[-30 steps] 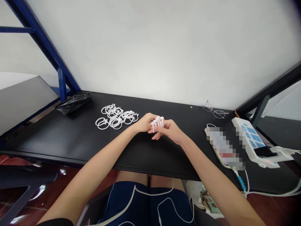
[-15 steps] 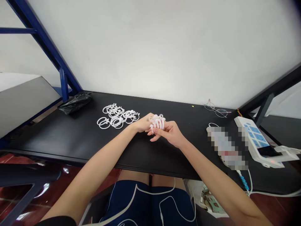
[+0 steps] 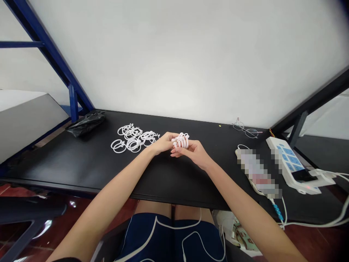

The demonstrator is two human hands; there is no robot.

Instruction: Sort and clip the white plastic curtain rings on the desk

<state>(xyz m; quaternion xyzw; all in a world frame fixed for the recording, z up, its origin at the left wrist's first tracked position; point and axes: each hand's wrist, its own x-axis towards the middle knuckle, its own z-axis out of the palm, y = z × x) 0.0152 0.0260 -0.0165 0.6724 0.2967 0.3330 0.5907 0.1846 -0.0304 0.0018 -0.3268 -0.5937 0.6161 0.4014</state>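
Several white plastic rings [image 3: 182,141], with small loops along their top, are bunched between my hands above the black table [image 3: 160,178]. My right hand [image 3: 195,153] grips the bunch from the right, its thumb lying across the lower part. From the left, my left hand [image 3: 163,142] closes its fingers on the bunch's far left side; some of those fingers are hidden behind the rings. To the left on the tabletop lies a loose group of similar white rings [image 3: 133,144], overlapping one another.
A black plastic bag [image 3: 86,123] lies at the far left corner. Eyeglasses [image 3: 245,130] rest near the wall. On the right are a phone [image 3: 256,171] with a cable and a white power strip [image 3: 291,162]. A blue metal frame [image 3: 54,54] rises at the left.
My fingers have shifted slightly on the bunched rings, and my left hand has closed more against their upper side. The whole view has moved a little with my head.
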